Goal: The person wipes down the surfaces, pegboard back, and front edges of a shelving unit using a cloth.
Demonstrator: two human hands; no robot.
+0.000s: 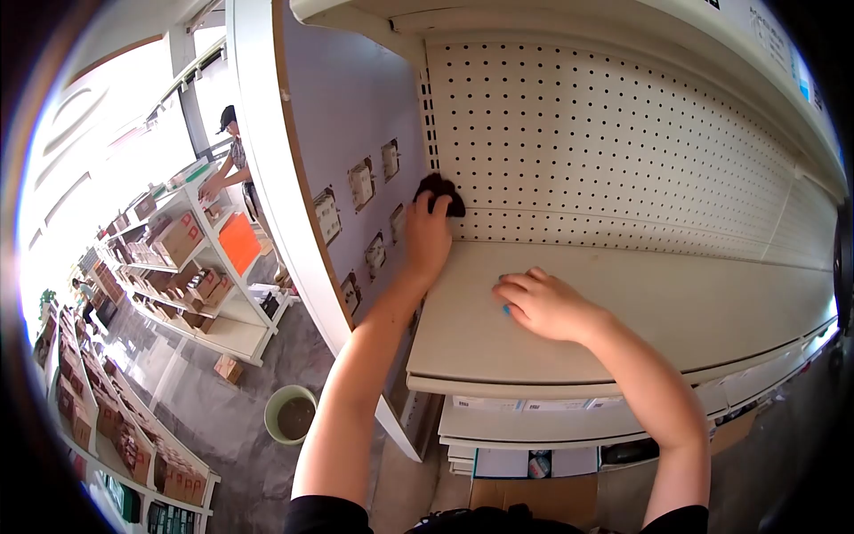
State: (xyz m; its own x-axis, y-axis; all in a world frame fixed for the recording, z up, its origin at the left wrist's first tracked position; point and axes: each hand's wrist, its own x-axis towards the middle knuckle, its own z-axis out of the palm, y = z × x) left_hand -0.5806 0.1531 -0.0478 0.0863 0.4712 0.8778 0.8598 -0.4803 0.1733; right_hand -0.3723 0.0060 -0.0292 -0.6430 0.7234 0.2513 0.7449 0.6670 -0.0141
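My left hand (429, 233) is closed on a dark cloth (452, 198), which presses against the lower left corner of the perforated back panel (569, 133). A lilac side wall with several cut-outs (363, 182) stands just left of that hand. Resting on the cream shelf board (498, 347) is my right hand (551, 305), its fingers loosely bent and apart, with nothing visible in it. A small blue spot shows at its thumb tip.
Another shelf board (623, 11) overhangs from above. Lower shelves hold white boxes (556, 406). A pale green bucket (291, 415) stands on the grey floor to the left. Beyond it, a person in a cap (236, 156) works at a rack with cartons (178, 240).
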